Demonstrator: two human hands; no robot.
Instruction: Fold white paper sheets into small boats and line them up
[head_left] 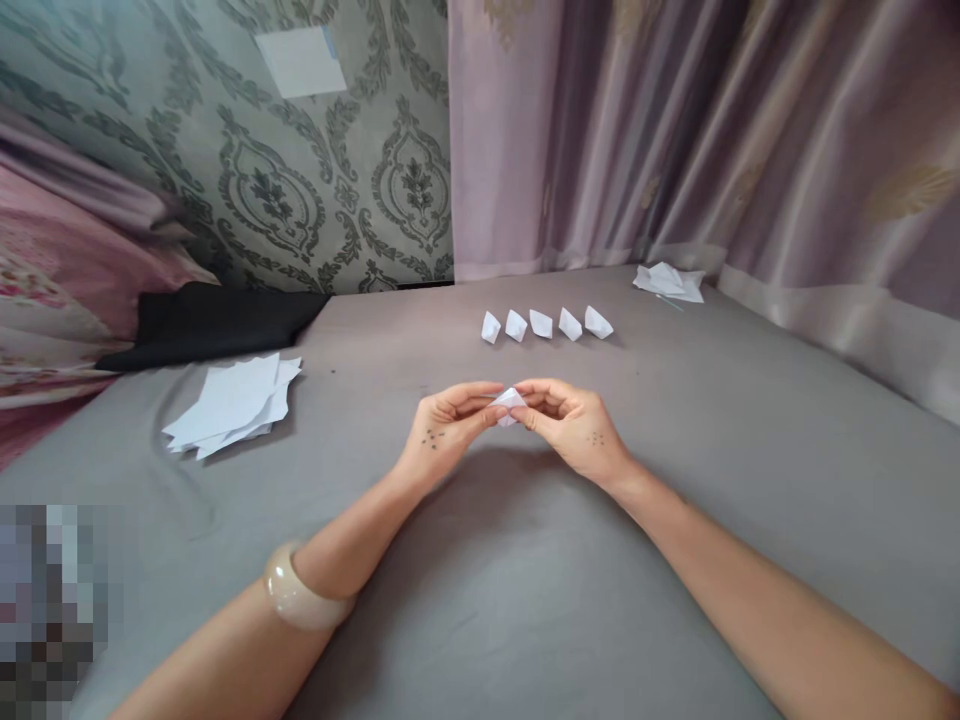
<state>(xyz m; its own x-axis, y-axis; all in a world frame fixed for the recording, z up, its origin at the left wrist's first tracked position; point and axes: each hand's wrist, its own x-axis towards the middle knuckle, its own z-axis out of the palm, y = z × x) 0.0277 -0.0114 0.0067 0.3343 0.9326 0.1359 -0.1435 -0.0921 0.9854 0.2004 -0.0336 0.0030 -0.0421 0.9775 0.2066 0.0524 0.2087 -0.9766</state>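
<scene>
My left hand [448, 422] and my right hand [571, 422] meet over the grey sheet [525, 580], both pinching a small folded white paper piece [509, 403] between fingertips. Most of that paper is hidden by my fingers. A pale bangle [300, 592] sits on my left forearm. Beyond my hands, a row of several small folded white paper shapes [547, 324] stands on the sheet.
A stack of flat white paper sheets [234, 403] lies at the left. More white paper scraps [670, 281] lie at the far right by the mauve curtain [675, 130]. A black cloth [217, 320] lies against the patterned wall. A pink floral fabric [45, 300] is at the left edge.
</scene>
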